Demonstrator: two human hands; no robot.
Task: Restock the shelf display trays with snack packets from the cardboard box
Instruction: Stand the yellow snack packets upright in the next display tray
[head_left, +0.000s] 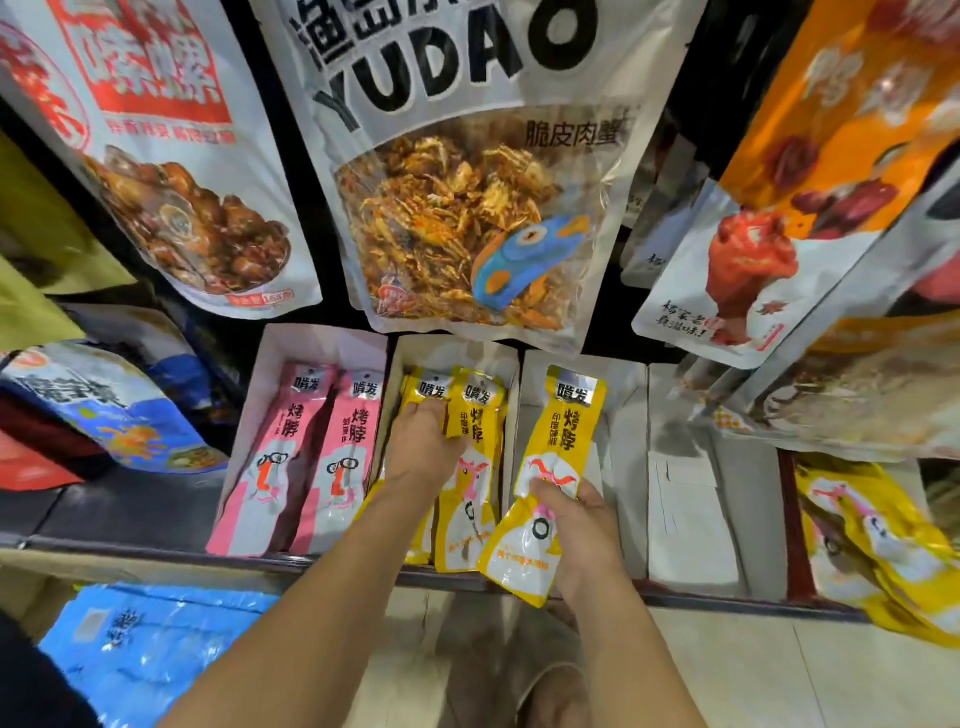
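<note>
Mid-restock: placing a packet (563, 452).
Pinched low in right hand (579, 525), over edge of empty tray (628, 395); left hand (421, 447) on stack (475, 415) in middle tray (457, 351), grip untellable. Next, likely: slotting it in flat.

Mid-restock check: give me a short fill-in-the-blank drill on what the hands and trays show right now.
1. The right hand grips a single packet coloured ____.
2. The left hand holds the stacked packets in a tray; the neighbouring packets in the next tray to the left in view are coloured ____.
3. The big bag hanging above that tray shows the Latin letters ____.

Missing words: yellow; pink; YUDAO
</note>
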